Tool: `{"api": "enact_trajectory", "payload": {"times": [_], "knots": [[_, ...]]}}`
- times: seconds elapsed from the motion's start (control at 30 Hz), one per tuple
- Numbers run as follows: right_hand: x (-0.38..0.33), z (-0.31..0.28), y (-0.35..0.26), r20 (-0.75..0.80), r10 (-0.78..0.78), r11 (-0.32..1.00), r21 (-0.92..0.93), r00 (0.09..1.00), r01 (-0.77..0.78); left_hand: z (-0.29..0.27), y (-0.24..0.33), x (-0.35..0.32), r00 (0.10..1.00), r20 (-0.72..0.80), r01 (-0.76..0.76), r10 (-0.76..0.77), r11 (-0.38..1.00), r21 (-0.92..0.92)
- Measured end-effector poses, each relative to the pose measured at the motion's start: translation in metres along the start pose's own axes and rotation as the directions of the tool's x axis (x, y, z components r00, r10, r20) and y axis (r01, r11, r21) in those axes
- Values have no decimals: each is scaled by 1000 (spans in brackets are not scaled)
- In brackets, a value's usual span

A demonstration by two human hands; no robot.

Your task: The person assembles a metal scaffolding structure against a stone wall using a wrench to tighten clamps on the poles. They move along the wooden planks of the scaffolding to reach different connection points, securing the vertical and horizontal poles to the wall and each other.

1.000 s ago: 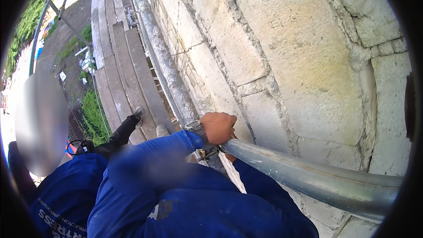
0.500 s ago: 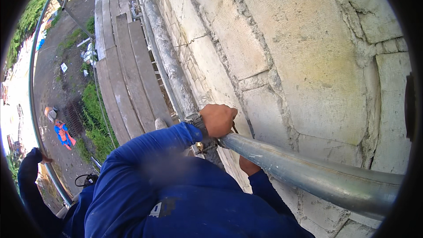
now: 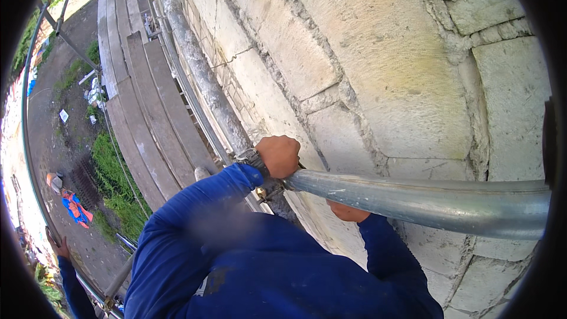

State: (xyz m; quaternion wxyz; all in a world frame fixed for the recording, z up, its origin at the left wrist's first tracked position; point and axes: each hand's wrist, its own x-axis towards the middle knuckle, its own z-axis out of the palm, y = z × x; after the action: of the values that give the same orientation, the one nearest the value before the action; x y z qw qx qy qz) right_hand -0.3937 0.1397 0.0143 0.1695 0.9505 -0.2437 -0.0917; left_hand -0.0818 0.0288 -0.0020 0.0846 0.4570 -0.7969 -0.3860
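Note:
A grey steel scaffold tube runs from the right edge along the stone wall to a coupler. There it meets a second, mortar-stained tube that leads away up the frame. My left hand, with a watch on the wrist, is closed over the tube's end at the coupler. My right hand is curled under the same tube against the wall, its fingers mostly hidden. Both my sleeves are blue.
Wooden scaffold planks run along the wall, with a drop to the ground at left. Another person's hand grips the outer guard rail at lower left. Grass, debris and a blue-orange bundle lie below.
The view has swung; the person close at my left has dropped toward the lower-left corner, leaving only a hand and sleeve. My two hands stay on the tube at the coupler.

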Motion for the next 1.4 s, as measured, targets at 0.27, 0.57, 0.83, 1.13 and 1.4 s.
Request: {"api": "enact_trajectory", "payload": {"times": [0.27, 0.57, 0.83, 1.13, 1.4], "knots": [[-20, 91, -72, 329, 403, 714, 471, 854, -519, 8, -5, -2, 998, -54, -24, 24, 1000, -10], [83, 195, -76, 568, 438, 236, 675, 697, -699, -4, 2, -5, 996, -85, -34, 29, 998, -54], [72, 184, -50, 595, 367, 185, 707, 715, -683, -3, 0, -7, 993, -81, -91, 86, 994, -63], [120, 167, -26, 597, 296, 9, 779, 746, -627, -1, 0, -10, 973, -177, -170, 152, 981, -92], [251, 105, 54, 462, 184, -630, 733, 867, -257, 10, -6, -5, 861, -465, -334, 205, 918, -213]]}}
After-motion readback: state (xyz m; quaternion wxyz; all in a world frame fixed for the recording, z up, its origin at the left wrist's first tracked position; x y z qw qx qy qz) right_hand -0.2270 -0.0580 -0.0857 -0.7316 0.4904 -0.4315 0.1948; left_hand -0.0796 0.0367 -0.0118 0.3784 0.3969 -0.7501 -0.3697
